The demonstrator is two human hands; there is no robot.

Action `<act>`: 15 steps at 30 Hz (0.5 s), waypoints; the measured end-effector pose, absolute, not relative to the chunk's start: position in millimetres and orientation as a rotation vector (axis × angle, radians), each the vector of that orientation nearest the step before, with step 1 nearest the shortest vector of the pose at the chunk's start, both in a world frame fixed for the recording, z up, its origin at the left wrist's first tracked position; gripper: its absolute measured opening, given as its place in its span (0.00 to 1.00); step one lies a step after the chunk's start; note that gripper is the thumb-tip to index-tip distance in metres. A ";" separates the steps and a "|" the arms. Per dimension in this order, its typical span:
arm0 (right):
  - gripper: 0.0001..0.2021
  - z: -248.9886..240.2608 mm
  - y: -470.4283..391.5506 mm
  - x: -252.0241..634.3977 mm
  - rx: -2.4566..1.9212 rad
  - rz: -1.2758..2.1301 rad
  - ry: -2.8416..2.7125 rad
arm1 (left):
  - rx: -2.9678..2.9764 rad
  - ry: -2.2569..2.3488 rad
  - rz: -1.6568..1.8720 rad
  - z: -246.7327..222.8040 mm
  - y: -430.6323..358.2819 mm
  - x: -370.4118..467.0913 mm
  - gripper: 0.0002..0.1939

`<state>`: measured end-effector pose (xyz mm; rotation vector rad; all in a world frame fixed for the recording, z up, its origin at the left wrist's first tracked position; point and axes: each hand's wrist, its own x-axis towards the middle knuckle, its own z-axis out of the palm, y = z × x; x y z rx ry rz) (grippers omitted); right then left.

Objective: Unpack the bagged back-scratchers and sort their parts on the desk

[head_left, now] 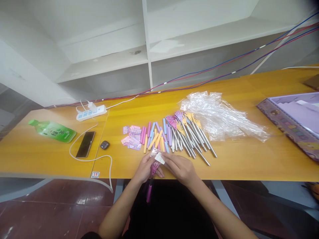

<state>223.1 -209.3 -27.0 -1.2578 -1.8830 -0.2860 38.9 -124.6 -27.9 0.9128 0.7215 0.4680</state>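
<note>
At the table's front edge my left hand [145, 168] is closed round a bagged back scratcher [154, 167] with a magenta hand-shaped head and magenta handle, which hangs down past the edge. My right hand [181, 167] pinches a small white paper piece [159, 158] at the bag's top. Beyond my hands lie coloured handle tubes [156, 137] in pink, yellow, blue and purple. Small printed cards [133, 136] are left of them. Metal rods with hand-shaped heads [190, 132] lie to the right, beside a pile of clear plastic bags [216, 116].
At the left are a green bottle [53, 131], a phone [85, 144], a black earbud case [105, 144], a white cable and a power strip [91, 113]. A purple box [294, 122] stands at the right. White shelves rise behind, with wires along the table's back.
</note>
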 end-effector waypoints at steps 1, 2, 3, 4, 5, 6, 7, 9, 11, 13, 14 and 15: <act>0.21 -26.9 -208.5 221.9 -1.268 -0.302 -1.875 | 0.912 0.726 0.475 -28.4 -124.4 39.1 0.34; 0.20 -26.5 -207.4 220.9 -1.278 -0.312 -1.865 | 0.915 0.728 0.475 -28.5 -124.2 39.0 0.34; 0.19 -26.0 -206.1 220.2 -1.288 -0.313 -1.854 | 0.921 0.725 0.467 -28.4 -124.0 38.6 0.35; 0.19 -25.4 -204.9 219.7 -1.299 -0.306 -1.839 | 0.929 0.721 0.456 -28.1 -123.8 38.0 0.36; 0.18 -25.0 -203.9 219.7 -1.310 -0.297 -1.820 | 0.939 0.715 0.443 -27.6 -123.7 37.2 0.37; 0.18 -24.7 -203.3 220.2 -1.321 -0.289 -1.797 | 0.947 0.710 0.431 -27.3 -123.8 36.3 0.39; 0.18 -24.4 -203.3 221.1 -1.333 -0.283 -1.773 | 0.953 0.706 0.421 -27.1 -124.0 35.6 0.39; 0.19 -24.0 -205.4 223.7 -1.307 -0.280 -1.747 | 0.951 0.705 0.408 -28.1 -124.6 34.9 0.38; 0.18 -23.0 -210.0 225.7 -1.198 -0.254 -1.794 | 0.942 0.723 0.440 -31.1 -125.4 35.3 0.34; 0.15 -21.1 -215.4 225.2 -1.097 -0.186 -1.900 | 0.928 0.768 0.535 -35.5 -125.7 36.2 0.30; 0.14 -20.2 -217.9 223.9 -1.092 -0.146 -1.945 | 0.918 0.797 0.585 -37.7 -125.5 36.5 0.29; 0.13 -19.6 -219.8 222.1 -1.121 -0.111 -1.974 | 0.907 0.824 0.622 -39.7 -125.3 36.7 0.28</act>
